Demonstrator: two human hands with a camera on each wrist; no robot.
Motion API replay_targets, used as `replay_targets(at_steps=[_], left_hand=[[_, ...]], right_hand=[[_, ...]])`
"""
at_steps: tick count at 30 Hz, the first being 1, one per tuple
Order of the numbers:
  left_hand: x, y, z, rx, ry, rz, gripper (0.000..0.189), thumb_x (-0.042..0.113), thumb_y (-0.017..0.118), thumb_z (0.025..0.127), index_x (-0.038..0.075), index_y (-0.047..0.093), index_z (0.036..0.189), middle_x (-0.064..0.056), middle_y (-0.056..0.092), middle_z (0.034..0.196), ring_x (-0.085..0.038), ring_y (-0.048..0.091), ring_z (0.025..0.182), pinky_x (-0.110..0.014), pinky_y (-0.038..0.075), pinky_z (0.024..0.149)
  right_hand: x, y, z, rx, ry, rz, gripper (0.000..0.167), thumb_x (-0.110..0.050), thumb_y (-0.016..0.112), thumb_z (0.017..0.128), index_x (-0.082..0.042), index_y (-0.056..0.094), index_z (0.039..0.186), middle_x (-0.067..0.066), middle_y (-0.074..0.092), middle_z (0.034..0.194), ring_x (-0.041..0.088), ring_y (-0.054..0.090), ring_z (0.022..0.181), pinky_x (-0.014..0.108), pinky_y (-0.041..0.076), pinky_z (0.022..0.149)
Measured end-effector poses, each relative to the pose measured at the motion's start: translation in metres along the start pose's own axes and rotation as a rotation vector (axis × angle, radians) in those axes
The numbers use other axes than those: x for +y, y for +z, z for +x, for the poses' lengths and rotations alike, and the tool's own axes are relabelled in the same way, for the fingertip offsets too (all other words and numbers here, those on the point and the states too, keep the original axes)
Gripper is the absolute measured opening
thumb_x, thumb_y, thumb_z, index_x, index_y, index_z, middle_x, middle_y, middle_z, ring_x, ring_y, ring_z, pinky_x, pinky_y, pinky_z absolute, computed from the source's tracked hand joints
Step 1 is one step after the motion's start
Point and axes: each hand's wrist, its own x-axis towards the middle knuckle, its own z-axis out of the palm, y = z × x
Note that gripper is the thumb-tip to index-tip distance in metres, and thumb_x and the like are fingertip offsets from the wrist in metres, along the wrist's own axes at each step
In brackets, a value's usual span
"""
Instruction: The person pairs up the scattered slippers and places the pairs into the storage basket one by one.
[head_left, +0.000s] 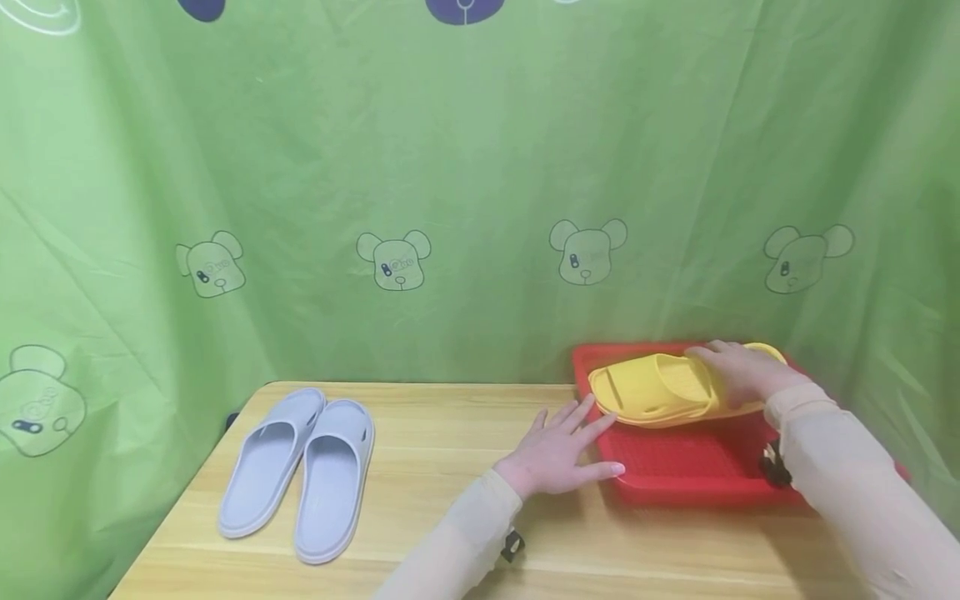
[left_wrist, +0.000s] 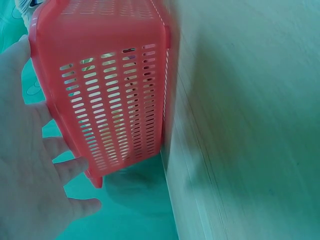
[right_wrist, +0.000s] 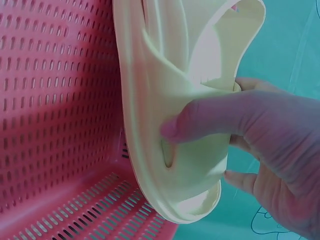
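A yellow slipper [head_left: 645,387] is over the far side of a red perforated basket [head_left: 697,487], its toe end pointing left. My right hand [head_left: 738,371] grips it; in the right wrist view the thumb lies across the strap of the slipper [right_wrist: 200,150] and the other fingers are behind it. More yellow edging shows beyond that hand, but whether it is a second slipper is hard to tell. At the basket's left side, my left hand [head_left: 555,450] spreads its fingers along the rim, which they appear to touch in the left wrist view.
A pair of pale grey-blue slippers [head_left: 330,483] lies side by side on the left of the wooden table [head_left: 450,492]. Behind the table hangs a green curtain [head_left: 480,167] printed with bear heads.
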Motion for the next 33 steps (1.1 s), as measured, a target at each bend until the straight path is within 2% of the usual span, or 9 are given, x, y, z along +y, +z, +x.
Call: replay_targets(at_steps=[5, 11, 14, 20, 24, 28, 31, 33], left_hand=[[0.000, -0.002, 0.000, 0.007, 0.004, 0.010, 0.073, 0.077, 0.024, 0.091, 0.046, 0.001, 0.153, 0.006, -0.005, 0.165, -0.025, 0.018, 0.152, -0.058, 0.020, 0.120], [-0.001, 0.000, 0.001, 0.013, 0.011, 0.009, 0.073, 0.077, 0.023, 0.091, 0.045, 0.003, 0.153, 0.005, -0.004, 0.166, -0.026, 0.018, 0.152, -0.058, 0.020, 0.120], [-0.002, 0.003, 0.002, 0.017, 0.011, 0.011, 0.073, 0.078, 0.023, 0.091, 0.045, 0.003, 0.153, 0.006, -0.004, 0.166, -0.025, 0.018, 0.152, -0.058, 0.020, 0.120], [-0.002, 0.004, 0.002, 0.007, 0.008, 0.005, 0.072, 0.077, 0.024, 0.091, 0.047, 0.001, 0.153, 0.006, -0.004, 0.166, -0.025, 0.017, 0.152, -0.058, 0.019, 0.120], [-0.002, 0.004, 0.001, 0.004, 0.010, -0.001, 0.073, 0.077, 0.024, 0.091, 0.046, 0.002, 0.153, 0.006, -0.004, 0.166, -0.026, 0.018, 0.152, -0.059, 0.019, 0.120], [-0.003, 0.005, 0.001, 0.003, 0.009, -0.004, 0.073, 0.077, 0.024, 0.091, 0.045, 0.003, 0.153, 0.008, -0.008, 0.165, -0.026, 0.018, 0.152, -0.060, 0.019, 0.120], [-0.003, 0.005, 0.001, 0.004, 0.008, -0.001, 0.073, 0.077, 0.023, 0.091, 0.045, 0.005, 0.154, 0.009, -0.009, 0.165, -0.026, 0.018, 0.152, -0.059, 0.018, 0.120], [-0.003, 0.005, 0.001, 0.005, 0.008, 0.000, 0.073, 0.077, 0.023, 0.091, 0.043, 0.006, 0.154, 0.008, -0.009, 0.164, -0.026, 0.018, 0.152, -0.059, 0.018, 0.120]], right_hand=[[0.003, 0.004, 0.001, 0.018, -0.007, 0.019, 0.080, -0.009, 0.081, 0.052, -0.001, 0.056, 0.127, 0.025, 0.061, 0.116, 0.047, 0.058, 0.106, 0.058, 0.050, 0.087], [0.008, 0.012, 0.001, 0.015, 0.019, 0.070, 0.078, -0.001, 0.075, 0.051, -0.005, 0.057, 0.127, 0.022, 0.060, 0.120, 0.045, 0.055, 0.111, 0.057, 0.050, 0.087], [0.008, 0.013, 0.002, 0.019, 0.014, 0.074, 0.077, 0.000, 0.074, 0.051, -0.005, 0.058, 0.126, 0.023, 0.060, 0.119, 0.047, 0.053, 0.111, 0.060, 0.048, 0.088], [0.006, 0.012, 0.000, 0.016, 0.016, 0.053, 0.077, -0.009, 0.080, 0.053, -0.005, 0.057, 0.127, 0.024, 0.060, 0.120, 0.047, 0.051, 0.107, 0.061, 0.046, 0.086], [0.001, 0.007, -0.003, -0.009, 0.035, 0.081, 0.082, -0.008, 0.080, 0.052, -0.003, 0.055, 0.130, 0.029, 0.054, 0.124, 0.052, 0.046, 0.109, 0.065, 0.046, 0.082], [-0.003, 0.003, -0.004, -0.049, 0.086, 0.123, 0.086, -0.018, 0.084, 0.057, -0.006, 0.050, 0.135, 0.032, 0.047, 0.131, 0.054, 0.040, 0.113, 0.070, 0.044, 0.079], [-0.004, 0.001, -0.002, -0.060, 0.119, 0.152, 0.082, -0.024, 0.082, 0.065, -0.008, 0.048, 0.138, 0.031, 0.045, 0.135, 0.054, 0.037, 0.116, 0.076, 0.040, 0.079], [-0.004, 0.000, 0.000, -0.062, 0.142, 0.175, 0.076, -0.021, 0.076, 0.070, -0.007, 0.047, 0.139, 0.032, 0.043, 0.137, 0.056, 0.035, 0.118, 0.081, 0.036, 0.078]])
